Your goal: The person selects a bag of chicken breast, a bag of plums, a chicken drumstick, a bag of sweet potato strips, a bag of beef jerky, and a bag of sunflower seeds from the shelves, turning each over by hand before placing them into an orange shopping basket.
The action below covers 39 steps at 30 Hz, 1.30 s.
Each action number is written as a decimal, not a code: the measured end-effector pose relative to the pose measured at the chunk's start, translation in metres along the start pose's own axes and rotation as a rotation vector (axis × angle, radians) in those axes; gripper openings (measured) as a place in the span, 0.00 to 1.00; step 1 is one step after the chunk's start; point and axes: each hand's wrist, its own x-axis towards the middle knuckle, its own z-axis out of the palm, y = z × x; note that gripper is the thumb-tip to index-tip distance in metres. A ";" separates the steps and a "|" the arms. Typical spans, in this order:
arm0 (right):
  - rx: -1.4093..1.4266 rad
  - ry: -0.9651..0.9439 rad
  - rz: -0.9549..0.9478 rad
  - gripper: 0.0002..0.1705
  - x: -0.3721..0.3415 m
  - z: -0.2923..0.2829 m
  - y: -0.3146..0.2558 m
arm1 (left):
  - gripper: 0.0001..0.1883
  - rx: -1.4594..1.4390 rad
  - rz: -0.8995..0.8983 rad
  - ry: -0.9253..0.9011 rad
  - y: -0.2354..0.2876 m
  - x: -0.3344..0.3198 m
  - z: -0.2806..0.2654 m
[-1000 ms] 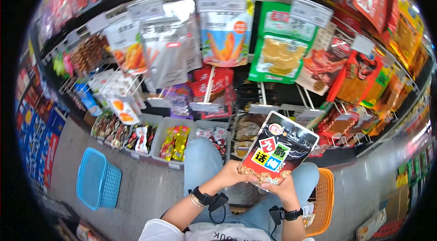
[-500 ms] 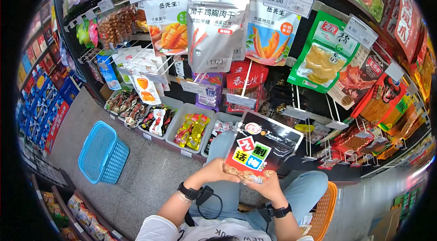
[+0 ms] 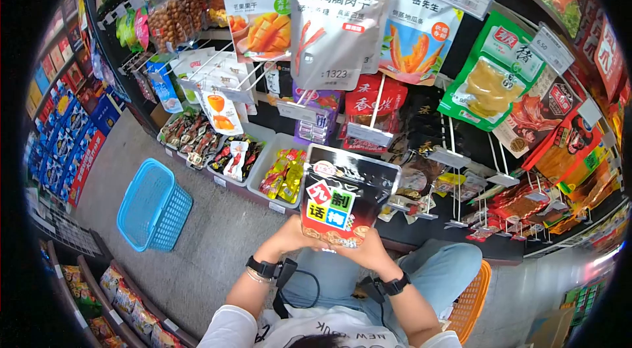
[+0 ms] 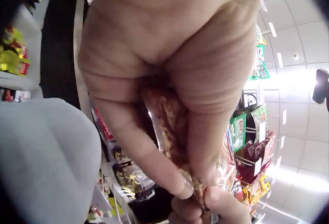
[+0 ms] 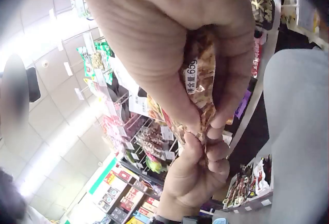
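A black and red snack pouch (image 3: 355, 180) with colored squares of Chinese characters stands tilted in front of my body in the head view, its printed front facing up toward me. My left hand (image 3: 294, 236) grips its lower left edge, and my right hand (image 3: 370, 252) pinches the lower right. In the left wrist view, the pouch's bottom edge (image 4: 172, 118) runs between the left thumb and fingers. The right wrist view shows the same edge, printed with small text (image 5: 195, 75), inside the right hand's grip. Both hands' fingertips meet near the bottom middle of the pouch.
Snack packs hang on hooks ahead, among them a silver pouch (image 3: 336, 39) and a green pack (image 3: 490, 81). Grey bins (image 3: 253, 180) of small wrapped snacks line the lower shelf. A blue basket (image 3: 155, 206) stands on the floor at left, an orange basket (image 3: 477, 295) at right.
The pouch and both hands have moved left across the shelf front, and the pouch is less slanted. The head view has turned left, so the shelf goods sit farther right. Both hands keep their grip.
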 end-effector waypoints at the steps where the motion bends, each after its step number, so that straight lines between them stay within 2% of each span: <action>1: -0.009 -0.030 -0.030 0.23 0.008 0.005 0.003 | 0.17 -0.021 0.000 0.029 0.001 -0.004 -0.005; 8: 0.175 -0.153 -0.064 0.26 0.046 0.041 0.007 | 0.19 -0.104 -0.022 0.147 -0.015 -0.026 -0.043; 12: 0.278 -0.198 0.037 0.27 0.055 0.048 0.008 | 0.21 -0.166 -0.018 0.203 -0.022 -0.032 -0.050; 13: 0.258 -0.192 0.015 0.27 0.057 0.050 0.012 | 0.20 -0.167 -0.064 0.202 -0.024 -0.032 -0.054; 17: 0.396 -0.210 0.033 0.26 0.058 0.051 0.018 | 0.18 -0.200 -0.013 0.284 -0.019 -0.030 -0.046; 23: 0.389 -0.149 0.036 0.24 0.057 0.050 0.028 | 0.16 -0.161 0.036 0.320 -0.023 -0.023 -0.040; 27: 0.181 -0.064 0.032 0.24 0.056 0.049 0.030 | 0.17 -0.133 0.046 0.325 -0.028 -0.020 -0.037; 31: 0.135 -0.025 0.014 0.24 0.055 0.050 0.037 | 0.17 -0.090 0.079 0.377 -0.029 -0.019 -0.031; 36: 0.208 -0.184 0.075 0.27 0.050 0.036 0.033 | 0.23 -0.164 0.005 0.266 -0.029 -0.023 -0.036; 39: 0.325 -0.190 -0.055 0.27 0.046 0.037 0.036 | 0.23 -0.222 0.019 0.226 -0.035 -0.024 -0.038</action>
